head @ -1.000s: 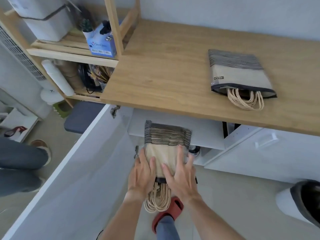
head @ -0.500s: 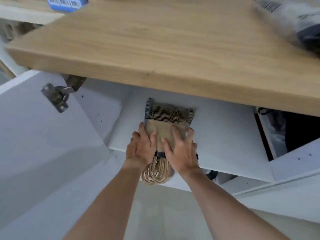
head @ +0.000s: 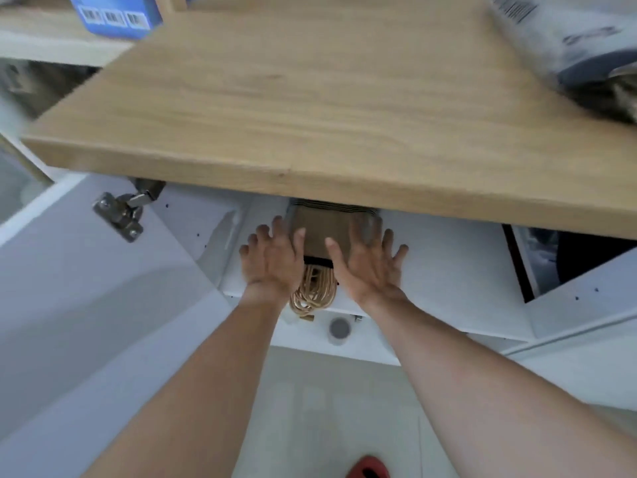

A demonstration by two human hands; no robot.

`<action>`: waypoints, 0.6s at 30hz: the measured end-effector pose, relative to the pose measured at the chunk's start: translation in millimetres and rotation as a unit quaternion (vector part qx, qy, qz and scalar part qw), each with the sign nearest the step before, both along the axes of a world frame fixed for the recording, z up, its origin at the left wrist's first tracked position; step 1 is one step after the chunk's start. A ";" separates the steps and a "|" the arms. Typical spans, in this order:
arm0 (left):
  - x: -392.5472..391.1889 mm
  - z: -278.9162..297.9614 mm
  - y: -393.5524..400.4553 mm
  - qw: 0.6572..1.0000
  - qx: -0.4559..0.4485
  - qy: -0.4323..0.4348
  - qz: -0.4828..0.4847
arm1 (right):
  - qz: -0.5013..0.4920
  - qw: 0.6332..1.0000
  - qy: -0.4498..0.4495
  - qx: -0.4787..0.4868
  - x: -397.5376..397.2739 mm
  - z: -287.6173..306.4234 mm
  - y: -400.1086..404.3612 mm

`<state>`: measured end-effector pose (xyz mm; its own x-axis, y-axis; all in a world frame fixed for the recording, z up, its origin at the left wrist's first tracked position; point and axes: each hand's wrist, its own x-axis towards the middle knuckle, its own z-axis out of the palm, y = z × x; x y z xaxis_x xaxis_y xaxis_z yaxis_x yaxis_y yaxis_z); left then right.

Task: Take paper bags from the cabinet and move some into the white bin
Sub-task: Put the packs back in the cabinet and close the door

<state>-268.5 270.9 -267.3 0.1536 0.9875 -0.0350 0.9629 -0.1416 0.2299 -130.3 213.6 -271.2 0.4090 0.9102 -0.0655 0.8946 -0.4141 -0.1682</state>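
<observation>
**Both hands spread at a stack of paper bags on the cabinet shelf**

Nearest, a red slipper (head: 368, 469) is seen at the bottom edge, on the pale floor. Two bare forearms are extended from the near edge toward the open cabinet. The left hand (head: 272, 258) is held with fingers straight and spread, its thumb side laid against the left edge of the folded paper bags (head: 322, 232). The right hand (head: 367, 263) is likewise splayed wide, its fingers laid over the right side of the stack; nothing is gripped by either hand. How firmly the bags are pressed cannot be told, since the fingers are blurred.

One stack of bags is counted on the white shelf (head: 448, 270); the number of bags within it cannot be told. Its looped rope handles (head: 312, 294) are hung over the near shelf edge between the two wrists. Its striped far end is tucked under the wooden countertop (head: 310, 98). Bare shelf is left open on both sides of the stack, more of it to the right.

One open cabinet door (head: 69, 305) is stood to the left, with one metal hinge (head: 122, 210) at its top. Below the shelf, one small grey round object (head: 339, 327) is seen.

Farther off, on the countertop's right end, a second bag bundle (head: 565, 39) is laid, blurred. One blue box (head: 115, 13) is set at the far left.
</observation>
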 end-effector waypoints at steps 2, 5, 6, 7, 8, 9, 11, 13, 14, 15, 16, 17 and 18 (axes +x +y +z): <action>-10.9 19.7 -16.6 0.999 0.014 0.030 -0.035 | 0.028 0.999 0.001 -0.027 -4.5 18.6 -19.6; -20.5 57.5 -40.8 0.993 0.003 0.076 -0.089 | 0.053 0.997 0.009 -0.060 -10.5 59.8 -51.7; -22.6 71.7 -49.8 0.992 0.003 0.081 -0.097 | 0.055 0.997 0.012 -0.057 -12.8 74.0 -63.2; -24.1 87.2 -59.4 0.991 0.003 0.082 -0.104 | 0.054 0.997 0.012 -0.049 -15.2 88.8 -75.0; -24.7 102.0 -70.8 0.991 0.006 0.078 -0.113 | 0.051 0.998 0.009 -0.039 -17.5 103.4 -87.0; -24.8 115.6 -82.6 0.990 0.014 0.070 -0.124 | 0.047 0.998 0.006 -0.032 -19.7 117.9 -99.2; -24.3 145.9 -107.0 0.986 0.034 0.069 -0.151 | 0.040 0.999 0.012 -0.026 -23.6 146.6 -122.6; -23.5 177.2 -130.3 0.981 0.048 0.074 -0.174 | 0.034 0.999 0.018 -0.020 -26.6 173.6 -145.7; -23.0 193.6 -140.4 0.979 0.054 0.075 -0.182 | 0.032 0.999 0.016 -0.018 -26.2 188.2 -155.9; -21.7 208.1 -148.8 0.977 0.050 0.073 -0.192 | 0.029 0.999 0.013 -0.017 -24.8 203.3 -164.9; -20.3 220.3 -155.8 0.976 0.044 0.069 -0.203 | 0.025 1.000 0.007 -0.014 -22.4 218.0 -172.8; -17.7 230.6 -159.9 0.974 0.044 0.068 -0.214 | 0.022 1.000 -0.003 -0.003 -18.8 232.9 -178.9; -13.6 243.0 -162.7 0.973 0.048 0.064 -0.216 | 0.020 0.999 -0.018 0.017 -13.3 248.9 -183.1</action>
